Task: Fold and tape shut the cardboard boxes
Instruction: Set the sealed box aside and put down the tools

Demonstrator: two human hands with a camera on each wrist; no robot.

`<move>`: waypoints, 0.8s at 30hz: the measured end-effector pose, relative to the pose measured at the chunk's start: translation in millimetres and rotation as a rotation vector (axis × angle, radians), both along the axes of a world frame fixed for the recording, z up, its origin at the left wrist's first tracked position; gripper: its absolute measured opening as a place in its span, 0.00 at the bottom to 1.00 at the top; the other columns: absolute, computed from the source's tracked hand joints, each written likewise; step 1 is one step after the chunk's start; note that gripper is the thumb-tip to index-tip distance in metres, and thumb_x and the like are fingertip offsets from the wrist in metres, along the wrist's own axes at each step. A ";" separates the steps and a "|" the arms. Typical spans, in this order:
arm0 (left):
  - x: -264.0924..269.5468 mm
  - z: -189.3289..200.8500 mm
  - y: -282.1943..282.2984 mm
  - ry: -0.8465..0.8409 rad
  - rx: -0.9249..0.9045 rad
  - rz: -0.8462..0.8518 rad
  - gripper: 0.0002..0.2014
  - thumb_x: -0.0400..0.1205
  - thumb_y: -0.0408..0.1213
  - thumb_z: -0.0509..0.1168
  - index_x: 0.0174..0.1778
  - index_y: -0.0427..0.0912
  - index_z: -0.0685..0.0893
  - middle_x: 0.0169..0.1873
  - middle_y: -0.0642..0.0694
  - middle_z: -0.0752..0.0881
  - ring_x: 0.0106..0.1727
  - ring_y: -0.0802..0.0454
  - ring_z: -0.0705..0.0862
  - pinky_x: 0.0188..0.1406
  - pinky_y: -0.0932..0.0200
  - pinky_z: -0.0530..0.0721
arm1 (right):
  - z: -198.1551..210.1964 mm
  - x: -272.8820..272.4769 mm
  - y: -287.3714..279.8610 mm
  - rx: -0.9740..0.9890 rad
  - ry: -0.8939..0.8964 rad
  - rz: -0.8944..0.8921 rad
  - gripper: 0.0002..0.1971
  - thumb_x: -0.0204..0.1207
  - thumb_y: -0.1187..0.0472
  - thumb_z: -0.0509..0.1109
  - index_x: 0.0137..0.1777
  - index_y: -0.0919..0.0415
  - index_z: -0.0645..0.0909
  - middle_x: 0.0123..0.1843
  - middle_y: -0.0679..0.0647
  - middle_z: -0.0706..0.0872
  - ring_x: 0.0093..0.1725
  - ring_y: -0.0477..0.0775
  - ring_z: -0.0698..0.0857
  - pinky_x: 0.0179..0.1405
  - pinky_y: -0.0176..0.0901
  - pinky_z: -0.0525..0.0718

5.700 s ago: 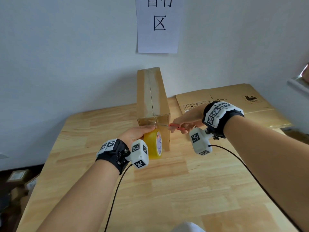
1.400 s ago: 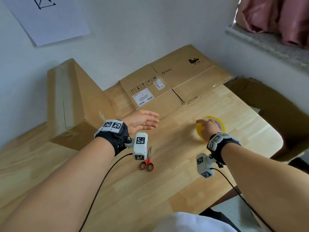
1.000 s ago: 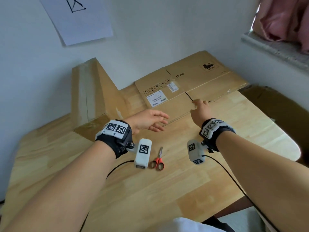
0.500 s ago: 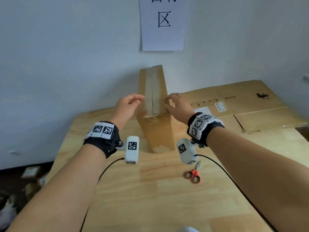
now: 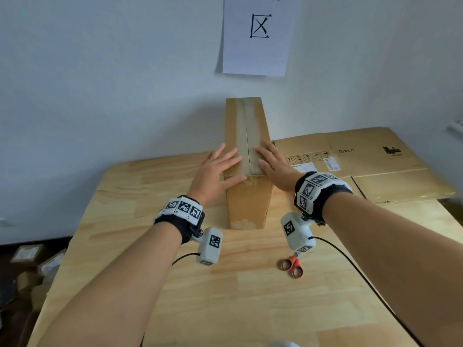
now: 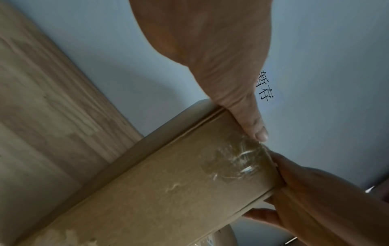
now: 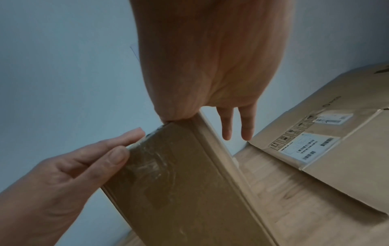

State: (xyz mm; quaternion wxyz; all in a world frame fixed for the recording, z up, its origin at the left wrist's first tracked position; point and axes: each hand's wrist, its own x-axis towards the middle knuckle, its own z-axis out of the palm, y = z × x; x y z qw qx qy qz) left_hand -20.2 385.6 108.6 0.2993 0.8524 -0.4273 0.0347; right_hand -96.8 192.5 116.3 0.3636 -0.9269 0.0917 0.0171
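Observation:
A tall, narrow cardboard box (image 5: 246,136) stands on the wooden table (image 5: 225,296) against the wall, with clear tape along its top seam. My left hand (image 5: 221,166) lies flat on the near left part of the top, fingers spread and straight. My right hand (image 5: 271,162) lies flat on the near right part, its outer fingers hanging over the right edge. In the left wrist view the thumb (image 6: 260,131) touches the box's upper edge by crinkled tape (image 6: 238,159). In the right wrist view two fingers (image 7: 227,128) point down beside the box (image 7: 189,191).
Orange-handled scissors (image 5: 292,266) lie on the table near my right wrist. Flattened cardboard boxes (image 5: 370,166) cover the table's right rear. A paper sign (image 5: 258,33) hangs on the wall above the box. Small boxes (image 5: 27,256) sit on the floor at left.
Both hands came from the table's right side back to the standing box. Since half a second ago they have flattened onto its top, nearer the front edge.

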 end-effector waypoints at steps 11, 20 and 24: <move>9.8 -5.9 -17.3 -0.085 0.171 -0.126 0.35 0.78 0.57 0.64 0.81 0.52 0.63 0.81 0.55 0.62 0.83 0.57 0.53 0.83 0.52 0.49 | 2.4 -2.4 3.8 0.018 0.019 -0.009 0.25 0.88 0.52 0.48 0.84 0.52 0.51 0.84 0.43 0.39 0.83 0.47 0.48 0.79 0.45 0.51; 10.7 8.2 -17.4 -0.283 0.485 -0.092 0.40 0.78 0.66 0.56 0.83 0.54 0.52 0.83 0.55 0.53 0.84 0.55 0.49 0.80 0.56 0.41 | 10.9 -3.5 11.0 -0.030 0.022 -0.013 0.25 0.88 0.51 0.47 0.84 0.52 0.52 0.85 0.43 0.40 0.82 0.48 0.54 0.78 0.43 0.54; 2.7 6.4 -23.9 -0.281 0.413 -0.123 0.33 0.83 0.61 0.52 0.83 0.52 0.56 0.82 0.53 0.56 0.84 0.55 0.51 0.80 0.61 0.40 | 7.7 -6.6 3.7 0.008 0.025 -0.014 0.25 0.88 0.51 0.47 0.83 0.51 0.51 0.84 0.42 0.39 0.83 0.47 0.51 0.78 0.44 0.53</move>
